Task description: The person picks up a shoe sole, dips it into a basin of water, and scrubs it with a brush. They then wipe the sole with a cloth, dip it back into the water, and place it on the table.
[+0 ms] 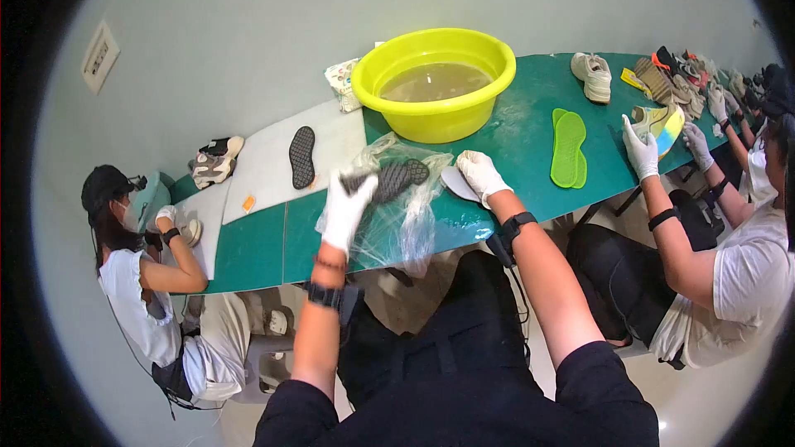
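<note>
My left hand [348, 213], in a white glove, is closed on the near end of a dark, treaded shoe sole [397, 180]. The sole lies over a crumpled clear plastic bag [406, 228] at the table's front edge. To the right, my gloved right hand [483, 175] grips a thin grey insole [458, 185], whose far part is hidden under the fingers. A second dark sole [302, 157], tread side up, rests on the white sheet [269, 149] to the left.
Behind my hands stands a yellow basin [433, 116] of murky water on the green table [530, 141]. Green soles [568, 149] and a white shoe [591, 77] lie to the right. People sit at both sides, one holding a colourful shoe [662, 126]. A pair of shoes [215, 164] is at left.
</note>
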`<state>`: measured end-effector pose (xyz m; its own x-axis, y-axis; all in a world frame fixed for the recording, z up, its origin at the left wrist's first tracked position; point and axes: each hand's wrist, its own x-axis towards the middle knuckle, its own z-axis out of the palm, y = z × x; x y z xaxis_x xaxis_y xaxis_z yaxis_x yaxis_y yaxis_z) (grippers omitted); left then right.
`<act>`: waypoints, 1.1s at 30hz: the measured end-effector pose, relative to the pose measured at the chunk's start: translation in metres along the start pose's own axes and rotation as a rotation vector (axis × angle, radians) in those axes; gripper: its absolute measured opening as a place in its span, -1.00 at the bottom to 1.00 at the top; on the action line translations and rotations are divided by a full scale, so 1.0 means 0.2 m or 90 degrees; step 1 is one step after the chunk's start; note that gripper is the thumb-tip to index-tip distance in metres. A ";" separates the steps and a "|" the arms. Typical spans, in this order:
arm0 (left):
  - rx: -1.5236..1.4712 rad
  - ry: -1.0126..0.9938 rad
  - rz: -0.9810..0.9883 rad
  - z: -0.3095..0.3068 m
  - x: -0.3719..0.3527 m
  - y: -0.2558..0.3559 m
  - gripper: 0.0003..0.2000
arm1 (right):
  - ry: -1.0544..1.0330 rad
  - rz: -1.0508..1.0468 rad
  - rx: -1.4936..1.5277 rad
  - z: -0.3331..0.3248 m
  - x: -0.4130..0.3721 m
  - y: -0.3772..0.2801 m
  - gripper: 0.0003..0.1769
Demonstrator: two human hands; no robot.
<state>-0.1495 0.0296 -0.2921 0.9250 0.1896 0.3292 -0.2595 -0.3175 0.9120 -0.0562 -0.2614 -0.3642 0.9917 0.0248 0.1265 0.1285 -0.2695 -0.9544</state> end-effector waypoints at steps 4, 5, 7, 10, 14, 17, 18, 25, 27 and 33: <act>0.266 -0.019 0.067 -0.19 -0.38 -0.20 -0.76 | 0.009 -0.008 -0.030 -0.01 0.00 -0.02 -0.68; 0.257 0.000 0.114 -0.22 -0.44 -0.20 -0.78 | 0.003 -0.008 -0.048 -0.01 -0.01 -0.03 -0.68; 0.277 0.010 0.071 -0.25 -0.48 -0.15 -0.81 | -0.008 0.029 0.010 0.03 0.04 0.06 -0.70; 0.291 -0.023 0.117 -0.18 -0.33 0.08 -0.81 | -0.015 0.053 0.057 -0.02 -0.04 -0.08 -0.74; 0.390 -0.138 0.347 0.02 -0.01 0.11 -0.70 | -0.009 0.026 0.044 -0.01 -0.01 -0.04 -0.76; 0.645 -0.362 0.411 0.18 0.13 -0.02 -0.48 | -0.010 0.047 0.080 0.01 -0.05 -0.04 -0.75; 0.625 -0.367 0.428 0.20 0.14 -0.17 -0.46 | -0.009 0.033 0.070 0.00 -0.06 -0.05 -0.75; 0.657 -0.417 0.377 0.24 0.21 -0.10 -0.42 | -0.020 0.042 0.024 -0.03 -0.05 -0.09 -0.75; 0.604 -0.400 0.376 0.28 0.20 -0.12 -0.41 | -0.023 0.042 0.015 -0.02 -0.06 -0.09 -0.75; 0.600 -0.488 0.322 0.33 0.24 -0.18 -0.39 | -0.025 0.031 0.055 -0.01 -0.03 -0.03 -0.81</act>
<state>-0.0772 -0.0111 -0.3254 0.7858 -0.6138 0.0755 -0.6184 -0.7785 0.1072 -0.0635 -0.2625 -0.3586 0.9961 0.0526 0.0703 0.0789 -0.1869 -0.9792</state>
